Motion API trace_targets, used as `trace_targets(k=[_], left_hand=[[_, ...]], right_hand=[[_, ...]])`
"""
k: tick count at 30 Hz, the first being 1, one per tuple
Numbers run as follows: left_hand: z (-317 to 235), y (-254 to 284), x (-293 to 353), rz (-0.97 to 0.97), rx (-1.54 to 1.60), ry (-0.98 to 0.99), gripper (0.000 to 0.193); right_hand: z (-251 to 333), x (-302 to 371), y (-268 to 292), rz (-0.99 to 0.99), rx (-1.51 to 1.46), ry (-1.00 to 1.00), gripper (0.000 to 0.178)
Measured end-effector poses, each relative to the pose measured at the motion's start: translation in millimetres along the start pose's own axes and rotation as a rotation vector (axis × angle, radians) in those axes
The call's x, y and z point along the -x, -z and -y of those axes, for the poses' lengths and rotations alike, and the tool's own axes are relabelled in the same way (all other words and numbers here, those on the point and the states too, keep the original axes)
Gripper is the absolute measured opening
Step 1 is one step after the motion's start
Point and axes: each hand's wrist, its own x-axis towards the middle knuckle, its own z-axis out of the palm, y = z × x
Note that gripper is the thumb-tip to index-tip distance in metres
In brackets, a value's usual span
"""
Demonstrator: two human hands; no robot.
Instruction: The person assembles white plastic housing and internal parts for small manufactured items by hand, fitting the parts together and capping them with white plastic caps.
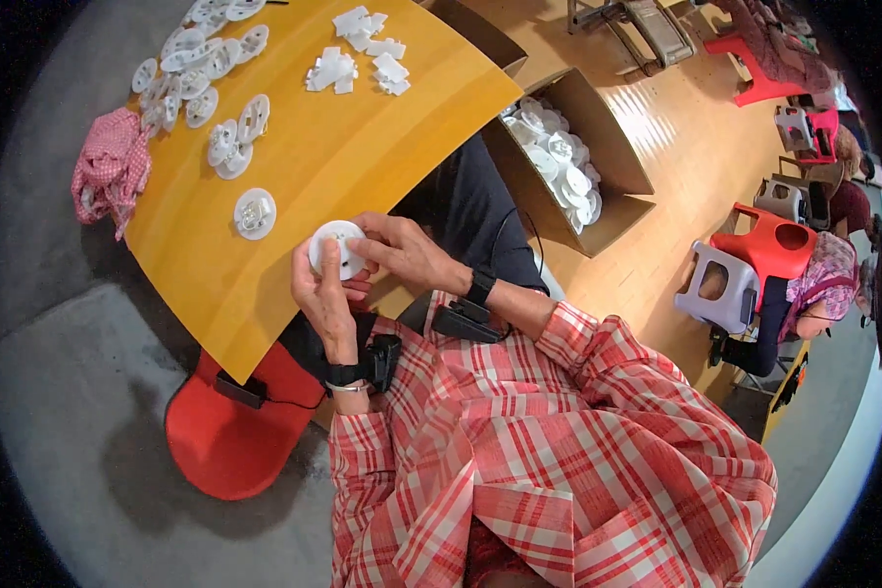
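A round white plastic disc [339, 245] with a small dark slot is held up between my two hands, just off the near edge of the table. My left hand [323, 294] grips it from the left and below, its thumb lying on the face. From the right, my right hand [402, 250] closes its fingers on the disc's rim. On the table close by lies a single white disc [255, 214] with metal parts showing inside. Beyond it sits a small cluster of similar discs [231, 147].
The yellow table [343, 147] also bears a heap of white discs [201, 64] and white flat pieces [331, 71]. A pink dotted cloth [112, 162] hangs at its left edge. On the right stands a cardboard box [622, 211] of white discs. Red [230, 431] and other stools stand around; people sit at far right.
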Motion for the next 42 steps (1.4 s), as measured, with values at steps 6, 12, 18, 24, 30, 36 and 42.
trace_targets(k=[6, 12, 18, 24, 30, 36, 42], left_hand=[[-1.4, 1.0, -7.4, 0.029, -0.031, -0.014, 0.027], [7.0, 2.6, -12.9, -0.004, -0.062, -0.08, 0.024], [8.2, 1.3, -12.2, 0.026, -0.115, -0.071, 0.025], [0.3, 0.8, -7.4, 0.089, -0.134, -0.028, 0.032], [-12.9, 21.0, -8.6, -0.068, -0.172, -0.071, 0.035], [11.4, 64.9, -56.1, -0.406, -0.587, -0.423, 0.057], [-8.6, 47.0, -78.6, -0.337, -1.139, -0.815, 0.061]], right_hand=[[7.5, -0.3, 1.1, -0.034, -0.013, 0.019, 0.029], [-4.4, -5.0, -0.5, -0.06, 0.062, 0.085, 0.028], [-10.9, -3.0, 1.6, -0.052, 0.051, 0.084, 0.028], [-7.6, -0.2, -1.4, -0.102, -0.063, 0.057, 0.027], [36.1, 14.3, 52.4, -0.242, -0.301, 0.042, 0.026], [-1.3, 47.7, 197.5, -0.872, -0.299, 0.074, 0.009], [-126.7, 113.3, 296.6, -0.828, 0.131, -0.453, 0.015]])
